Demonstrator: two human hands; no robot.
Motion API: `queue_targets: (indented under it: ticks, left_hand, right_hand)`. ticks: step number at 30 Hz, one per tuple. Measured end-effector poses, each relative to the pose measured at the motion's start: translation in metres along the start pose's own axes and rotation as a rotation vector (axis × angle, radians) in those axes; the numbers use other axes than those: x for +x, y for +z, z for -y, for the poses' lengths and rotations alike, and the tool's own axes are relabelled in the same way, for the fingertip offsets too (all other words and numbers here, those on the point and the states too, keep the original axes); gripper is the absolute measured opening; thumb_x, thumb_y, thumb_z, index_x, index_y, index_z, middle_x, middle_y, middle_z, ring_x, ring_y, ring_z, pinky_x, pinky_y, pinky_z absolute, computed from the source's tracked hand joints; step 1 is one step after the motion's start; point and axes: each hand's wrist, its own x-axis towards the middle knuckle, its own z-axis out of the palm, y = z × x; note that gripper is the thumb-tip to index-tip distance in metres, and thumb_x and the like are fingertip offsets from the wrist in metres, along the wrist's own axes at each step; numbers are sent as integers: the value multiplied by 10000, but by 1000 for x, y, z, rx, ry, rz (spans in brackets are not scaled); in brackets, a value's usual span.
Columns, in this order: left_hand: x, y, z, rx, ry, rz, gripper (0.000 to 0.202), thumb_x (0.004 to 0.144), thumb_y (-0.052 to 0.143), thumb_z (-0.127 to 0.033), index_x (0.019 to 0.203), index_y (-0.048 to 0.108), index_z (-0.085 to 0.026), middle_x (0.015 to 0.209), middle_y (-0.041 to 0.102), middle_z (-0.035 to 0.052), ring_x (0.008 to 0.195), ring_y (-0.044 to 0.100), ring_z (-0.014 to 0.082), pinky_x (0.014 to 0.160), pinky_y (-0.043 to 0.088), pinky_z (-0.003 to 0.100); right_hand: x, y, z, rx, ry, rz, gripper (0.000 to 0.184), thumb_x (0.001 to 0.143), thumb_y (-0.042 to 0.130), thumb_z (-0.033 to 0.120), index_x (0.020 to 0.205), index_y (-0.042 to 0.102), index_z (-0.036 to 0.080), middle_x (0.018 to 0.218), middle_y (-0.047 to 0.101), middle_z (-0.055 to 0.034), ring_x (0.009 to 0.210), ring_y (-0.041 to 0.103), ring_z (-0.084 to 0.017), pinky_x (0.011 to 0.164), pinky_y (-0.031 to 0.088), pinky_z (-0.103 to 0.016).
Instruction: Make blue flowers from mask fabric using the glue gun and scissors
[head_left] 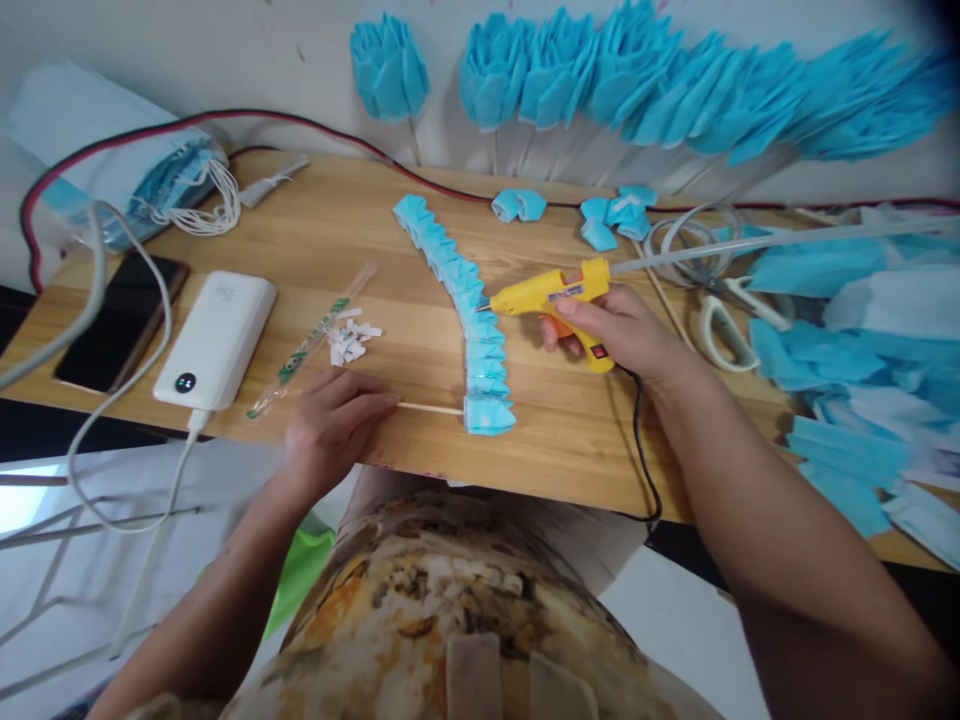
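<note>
Hands are working well apart here: L hand [330, 425] is pinching one end of a thin stick [431, 408], fingertips closed on it, low over the table [577, 430]. The stick's other end is meeting the near end of the strip [466, 290], a pleated blue run that's lying mid-table & curving away toward the back L. R hand [619, 325] is wrapping round the handle of the yellow glue gun [551, 290], nozzle pointing L at the strip's middle; can't quite tell from this angle if the tip's touching or just above. A long glue stick [750, 250] is poking out the gun's rear, w/ a black cord [640, 440] hanging below.

Just past L hand, white bits [352, 340] are sitting in a little pile next to a clear wrapper [296, 362]. Further L, a white power bank [216, 340] is lying beside a dark phone [120, 320]. Over on the R, scissors [726, 335] are resting near a heap of blue cloth [862, 365]. At the back, folded pieces [519, 206] are lying near the wire [315, 122], & blue flowers [630, 75] on stems are standing in a row along the wall [225, 60].
</note>
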Motion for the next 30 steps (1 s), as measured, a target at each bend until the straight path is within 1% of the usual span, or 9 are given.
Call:
queue_targets:
  ticks: [4, 10, 13, 17, 21, 25, 30]
  left_hand:
    - [0, 0, 0, -25, -25, 6, 158, 961, 611, -119, 963, 745, -202, 932, 729, 61, 818, 630, 184, 726, 494, 327]
    - [-1, 1, -1, -21, -59, 7, 161, 984, 601, -184, 959, 756, -218, 919, 735, 65, 809, 636, 189, 730, 502, 340]
    - [-1, 0, 0, -12, -53, 17, 168, 987, 594, -182, 958, 755, -218, 913, 733, 66, 813, 640, 190, 728, 507, 338]
    - [0, -1, 0, -3, -36, 18, 156, 988, 594, -165, 965, 741, -210, 923, 734, 65, 808, 634, 184, 717, 501, 332]
    - [0, 0, -1, 5, -35, 10, 140, 983, 606, -157, 961, 737, -203, 923, 731, 65, 816, 628, 184, 722, 500, 331]
    - [0, 0, -2, 3, -36, 8, 127, 972, 620, -139, 964, 731, -199, 923, 727, 63, 815, 625, 187, 730, 498, 336]
    - [0, 0, -1, 5, -33, 12, 137, 970, 613, -126, 965, 731, -197, 934, 724, 64, 821, 618, 187, 732, 494, 329]
  right_hand:
    - [0, 0, -1, 3, -9, 0, 491, 895, 668, 650, 694, 707, 203, 699, 685, -39, 527, 528, -109, 480, 376, -268]
    - [-1, -2, -1, 20, 17, -10, 464, 899, 685, 619, 700, 698, 199, 691, 683, -41, 508, 531, -106, 465, 379, -270]
    - [-2, -4, -1, 38, 18, -17, 461, 888, 699, 619, 695, 699, 201, 688, 688, -45, 503, 541, -109, 458, 390, -272]
    - [-2, -5, -1, 93, 6, -32, 500, 833, 725, 680, 698, 700, 199, 685, 699, -50, 524, 573, -126, 481, 447, -276]
    - [-2, -6, -2, 155, 18, -68, 547, 805, 733, 710, 717, 700, 171, 687, 709, -56, 548, 595, -126, 510, 475, -260]
    - [-3, -7, -1, 145, 32, -57, 572, 796, 734, 722, 728, 701, 155, 694, 712, -59, 555, 595, -122, 521, 476, -251]
    - [-3, -6, -2, 171, 15, -41, 531, 817, 744, 682, 761, 719, 155, 722, 718, -59, 582, 607, -124, 526, 466, -249]
